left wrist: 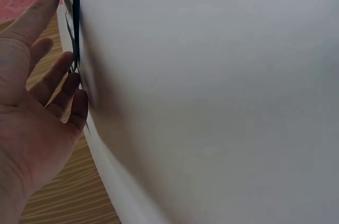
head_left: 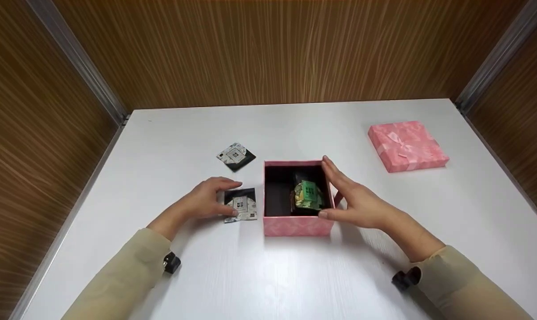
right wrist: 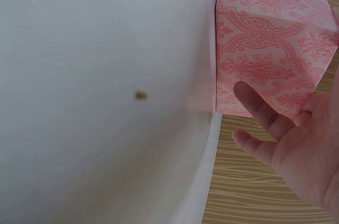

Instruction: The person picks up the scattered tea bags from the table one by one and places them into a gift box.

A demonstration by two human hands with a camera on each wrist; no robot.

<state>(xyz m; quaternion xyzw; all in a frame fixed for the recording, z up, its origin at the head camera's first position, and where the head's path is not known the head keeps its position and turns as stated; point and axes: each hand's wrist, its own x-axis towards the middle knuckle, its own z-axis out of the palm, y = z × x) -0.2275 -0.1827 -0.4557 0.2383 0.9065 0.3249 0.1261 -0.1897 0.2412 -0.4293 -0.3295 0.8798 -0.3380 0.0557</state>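
Note:
A flat, square black-and-white packet [head_left: 246,214] lies on the table left of an open pink gift box [head_left: 297,226]. My left hand [head_left: 204,198] is at that packet, thumb on its near part and forefinger by its far left corner. The left wrist view shows the packet [left wrist: 76,17] edge-on beside the spread fingers. My right hand [head_left: 361,202] holds the box at its right side, thumb at the near corner and forefinger at the far one. Inside the dark box a green-and-gold packet [head_left: 309,193] leans toward the right wall.
A second black-and-white packet [head_left: 235,155] lies farther back on the white table [head_left: 184,133]. The pink box lid [head_left: 408,146], with a ribbon bow, sits at the back right. Wood-grain panels [head_left: 286,53] stand behind the table and at both sides.

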